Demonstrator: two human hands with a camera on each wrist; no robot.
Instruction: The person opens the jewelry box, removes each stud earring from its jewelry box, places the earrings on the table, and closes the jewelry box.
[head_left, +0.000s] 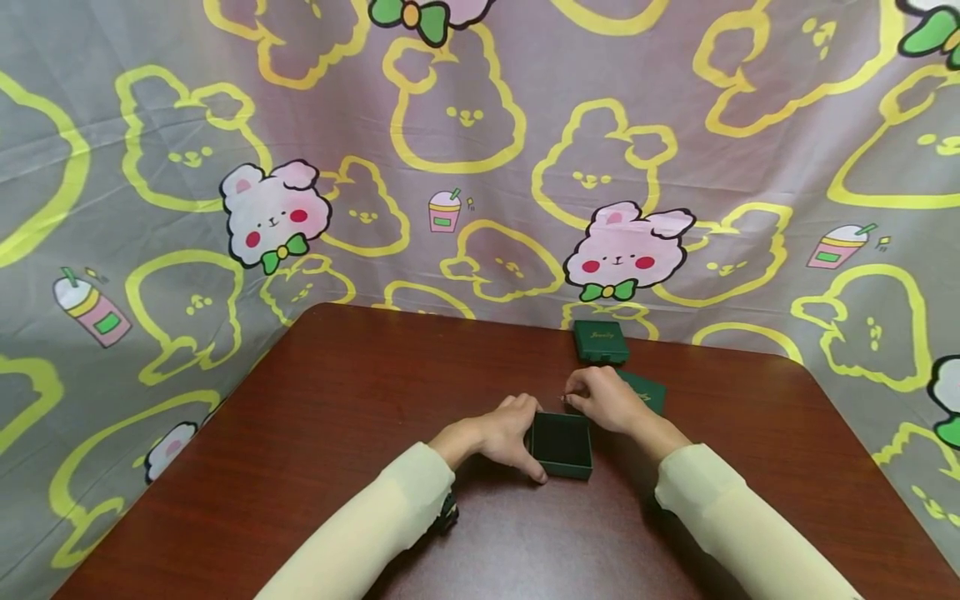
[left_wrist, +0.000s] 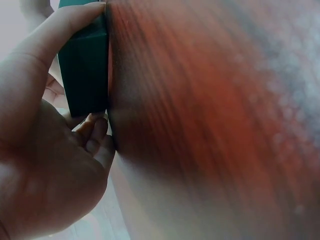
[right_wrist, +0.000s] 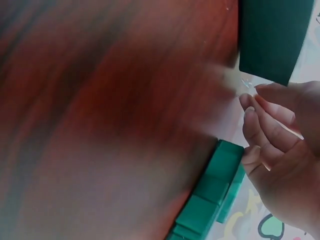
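The open green box (head_left: 566,471), nearly square, was gripped by the left hand (head_left: 512,432) and lay at that hand's three o'clock; just off the box's twelve o'clock, a small object (right_wrist: 245,83) was pinched by the right hand (head_left: 606,402). Its glint was best caught in the right wrist view; the box's dark interior (head_left: 560,439) was shown only in the head view.

Looks like smooth grained wood, glossy toward the front, on the reddish-brown table (head_left: 360,400). Appears smooth, stiff and matt on the dark green square open box (head_left: 564,472), with dull black lining (head_left: 561,440). Shows creased matt cloth across the grey cartoon-printed backdrop (head_left: 352,108), plain matt cloth in the pale cream sleeves (head_left: 360,521).
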